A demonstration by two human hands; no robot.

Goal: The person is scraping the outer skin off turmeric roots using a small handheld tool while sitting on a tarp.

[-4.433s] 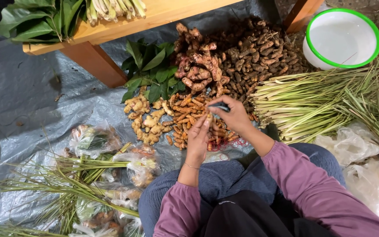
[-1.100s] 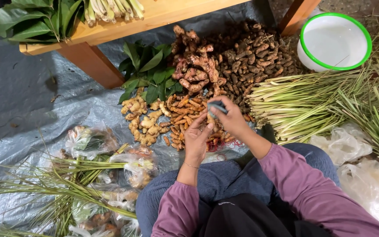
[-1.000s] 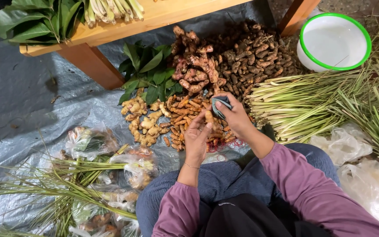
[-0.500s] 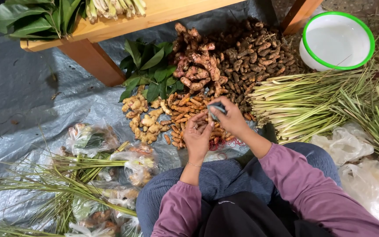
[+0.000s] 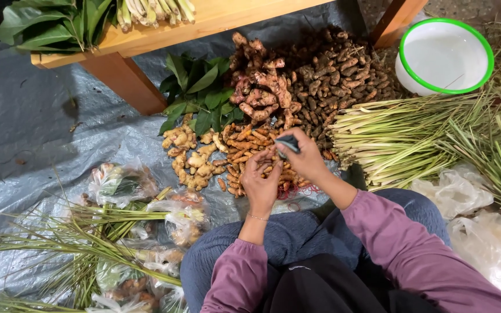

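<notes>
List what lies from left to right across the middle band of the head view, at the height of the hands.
Grey tarp → pale ginger pile → orange turmeric roots → left hand → right hand, holding a small dark thing → lemongrass bundle.
</notes>
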